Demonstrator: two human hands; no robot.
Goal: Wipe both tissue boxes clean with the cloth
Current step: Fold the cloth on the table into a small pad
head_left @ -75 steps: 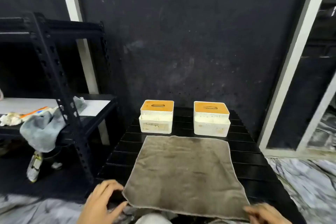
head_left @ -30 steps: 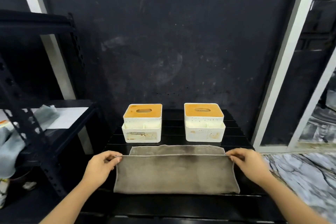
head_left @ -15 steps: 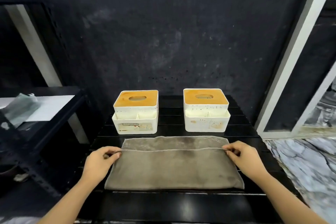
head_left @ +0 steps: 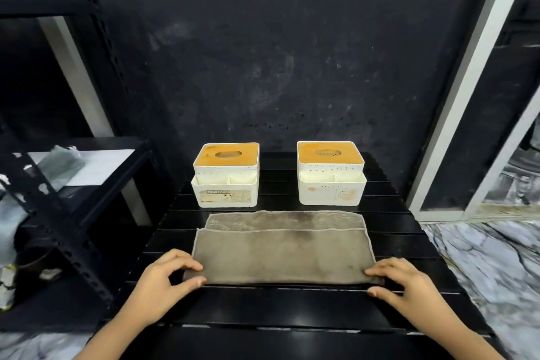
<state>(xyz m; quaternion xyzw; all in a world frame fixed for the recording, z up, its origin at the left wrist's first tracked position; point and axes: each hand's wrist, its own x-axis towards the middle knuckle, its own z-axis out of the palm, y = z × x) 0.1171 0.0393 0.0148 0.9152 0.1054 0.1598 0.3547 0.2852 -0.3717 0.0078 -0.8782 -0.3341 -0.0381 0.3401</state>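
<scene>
Grey cloth [head_left: 282,254] folded flat on black slatted table [head_left: 292,305], near corners pinched between thumb and fingers of left hand [head_left: 163,283] and right hand [head_left: 406,286]; two stained tissue boxes, left [head_left: 225,175] and right [head_left: 331,174], just behind.

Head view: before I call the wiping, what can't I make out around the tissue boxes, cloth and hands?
- Both tissue boxes, left and right: back and outer sides face away from the camera.
- Cloth: inner faces hidden by its own fold.
- Left hand and right hand: fingertips at the near corners; the grip underneath is covered by cloth.
- Shelf items at left: blurred, partly cut by the frame edge.
</scene>
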